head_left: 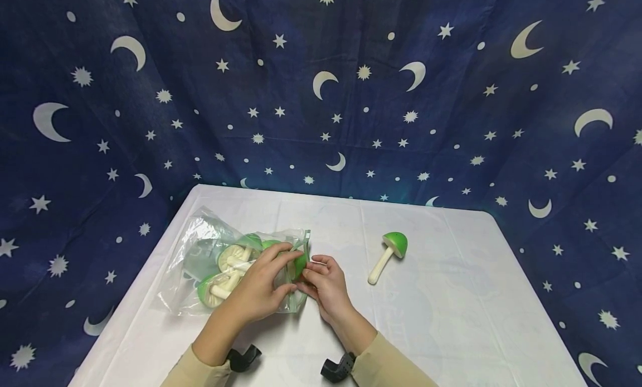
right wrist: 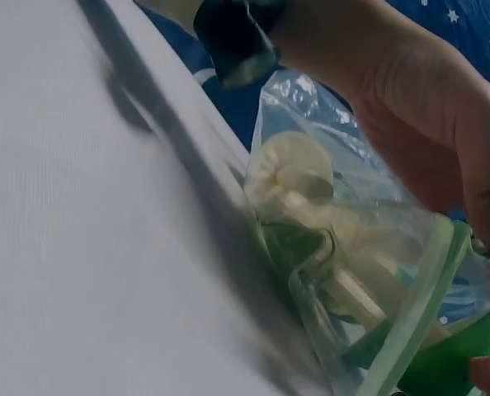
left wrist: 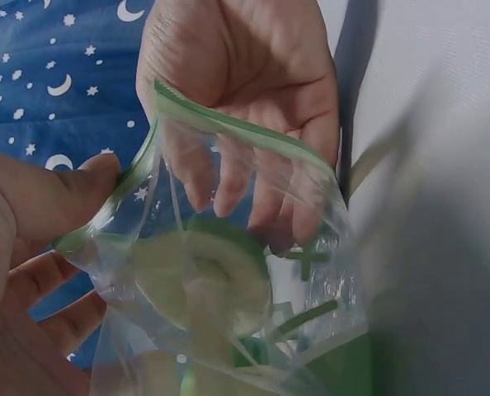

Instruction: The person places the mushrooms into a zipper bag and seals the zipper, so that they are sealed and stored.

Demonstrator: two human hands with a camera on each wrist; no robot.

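A clear zip bag point(head_left: 173, 284) with a green zip edge point(left wrist: 237, 128) lies on its side, holding several toy mushrooms point(head_left: 228, 284) with green caps and cream stems. At its mouth my left hand point(head_left: 261, 286) pinches the zip edge, thumb on the rim. My right hand point(head_left: 328, 289) reaches into the opening, fingers extended in the left wrist view. Those fingers lie against a green-capped mushroom point(head_left: 299, 265) just inside the mouth. One fingertip shows beside its green cap point(right wrist: 451, 363) in the right wrist view. The bag's film partly blurs the contents.
Another green-capped mushroom point(head_left: 396, 243) lies on the white-covered table point(head_left: 451, 309), right of my hands. A dark blue cloth point(head_left: 361, 125) with moons and stars hangs behind and beside the table. A black wrist device point(head_left: 338, 368) sits on each wrist.
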